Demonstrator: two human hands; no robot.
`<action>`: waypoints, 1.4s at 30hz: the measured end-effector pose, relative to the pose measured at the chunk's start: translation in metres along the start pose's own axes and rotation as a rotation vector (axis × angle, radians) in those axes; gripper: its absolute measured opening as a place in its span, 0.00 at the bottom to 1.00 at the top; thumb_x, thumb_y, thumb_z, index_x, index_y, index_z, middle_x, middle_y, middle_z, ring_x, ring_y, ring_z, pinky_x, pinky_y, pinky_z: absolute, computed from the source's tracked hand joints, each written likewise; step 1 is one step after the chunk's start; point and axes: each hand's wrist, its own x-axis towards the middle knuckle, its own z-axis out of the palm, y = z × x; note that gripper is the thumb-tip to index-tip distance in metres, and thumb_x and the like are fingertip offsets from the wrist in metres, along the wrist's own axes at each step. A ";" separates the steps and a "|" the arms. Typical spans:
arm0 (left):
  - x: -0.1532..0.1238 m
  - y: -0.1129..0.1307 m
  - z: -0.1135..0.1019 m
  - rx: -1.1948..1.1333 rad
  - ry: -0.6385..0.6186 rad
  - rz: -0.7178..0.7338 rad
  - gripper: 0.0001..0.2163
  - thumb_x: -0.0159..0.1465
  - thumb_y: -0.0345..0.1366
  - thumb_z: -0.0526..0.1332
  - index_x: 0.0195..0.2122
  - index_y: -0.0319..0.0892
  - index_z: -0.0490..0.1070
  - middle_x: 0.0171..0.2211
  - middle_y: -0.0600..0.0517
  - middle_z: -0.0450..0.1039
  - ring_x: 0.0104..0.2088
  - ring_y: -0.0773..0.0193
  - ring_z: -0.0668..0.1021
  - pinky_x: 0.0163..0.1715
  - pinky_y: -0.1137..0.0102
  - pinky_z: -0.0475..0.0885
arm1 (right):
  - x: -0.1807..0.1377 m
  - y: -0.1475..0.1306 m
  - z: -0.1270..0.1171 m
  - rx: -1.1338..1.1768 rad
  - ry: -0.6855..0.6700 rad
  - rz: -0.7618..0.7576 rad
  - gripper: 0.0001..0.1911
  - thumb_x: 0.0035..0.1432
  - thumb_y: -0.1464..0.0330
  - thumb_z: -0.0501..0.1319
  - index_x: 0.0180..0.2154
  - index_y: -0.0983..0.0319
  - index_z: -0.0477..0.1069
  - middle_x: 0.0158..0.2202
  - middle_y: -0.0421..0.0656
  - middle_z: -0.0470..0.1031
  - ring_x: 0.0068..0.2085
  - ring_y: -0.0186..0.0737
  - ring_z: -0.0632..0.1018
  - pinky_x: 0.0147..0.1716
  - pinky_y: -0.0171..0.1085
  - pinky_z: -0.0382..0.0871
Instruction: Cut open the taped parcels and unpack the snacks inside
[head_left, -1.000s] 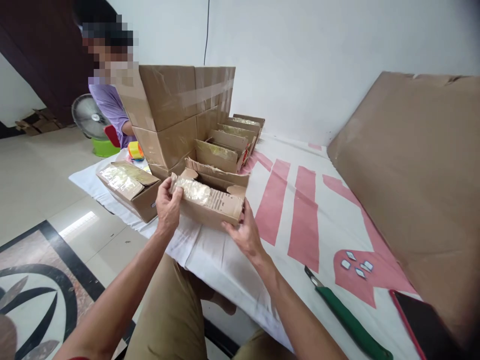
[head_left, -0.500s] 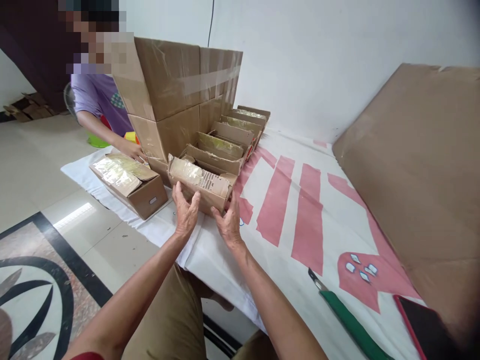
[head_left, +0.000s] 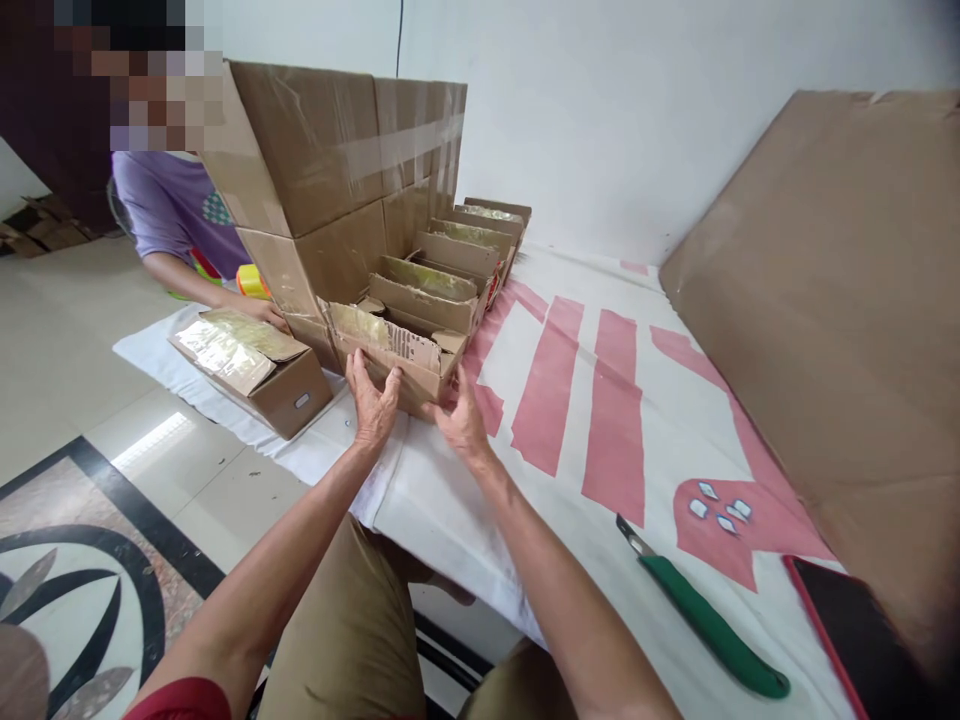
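My left hand [head_left: 373,402] presses its fingers and thumb against the near side of an open-topped cardboard box [head_left: 414,382]. At that box's right end, my right hand [head_left: 463,420] has its fingers round the corner and its thumb on the near face. The box has a torn upper flap with shiny tape and some print. It stands at the near end of a row of similar open boxes [head_left: 427,278]. To the left lies a closed, taped cardboard box [head_left: 251,365] with a small white label on its end.
Large taped cartons [head_left: 315,150] are stacked behind the row. Another person's hand [head_left: 262,310] rests beside them. On the cloth-covered table [head_left: 442,490] lie a green-handled knife [head_left: 705,620], blade out, small white labels [head_left: 720,508] and a phone [head_left: 855,630]. A big cardboard sheet [head_left: 847,300] stands at right.
The box between my hands has moved slightly away from me, and its torn flap stands more upright, showing more of the inside. The view has shifted a little.
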 end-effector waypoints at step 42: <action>-0.174 0.020 -0.076 0.353 -0.388 0.198 0.12 0.65 0.43 0.60 0.45 0.45 0.78 0.57 0.43 0.75 0.52 0.48 0.80 0.24 0.66 0.75 | -0.195 0.034 -0.308 -0.129 0.274 0.515 0.23 0.61 0.48 0.57 0.32 0.60 0.74 0.26 0.44 0.79 0.27 0.41 0.80 0.28 0.37 0.73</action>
